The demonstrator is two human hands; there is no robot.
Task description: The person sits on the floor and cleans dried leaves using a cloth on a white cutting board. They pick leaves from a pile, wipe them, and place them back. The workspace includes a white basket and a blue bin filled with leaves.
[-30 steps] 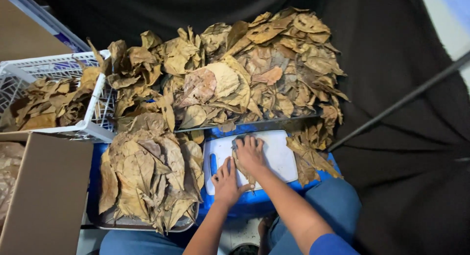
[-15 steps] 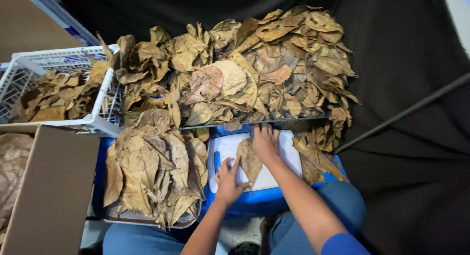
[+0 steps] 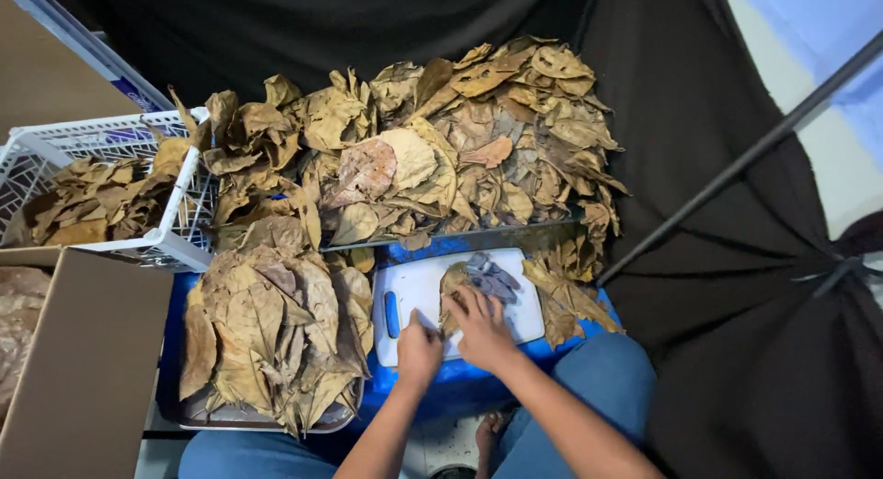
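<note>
Palm-down, right hand [image 3: 482, 329] flat, open on dry leaf [image 3: 478, 281]; left hand [image 3: 418, 350] curled, grip unclear.

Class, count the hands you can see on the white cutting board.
2: the left hand at the cutting board's near edge, the right hand pressing a dry leaf mid-board. None appear hidden.

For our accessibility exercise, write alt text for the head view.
Two bare hands, left hand and right hand, press a dry brown leaf onto a white plastic cutting board. Heaps of dried brown leaves surround it, some in a white plastic basket.
</note>
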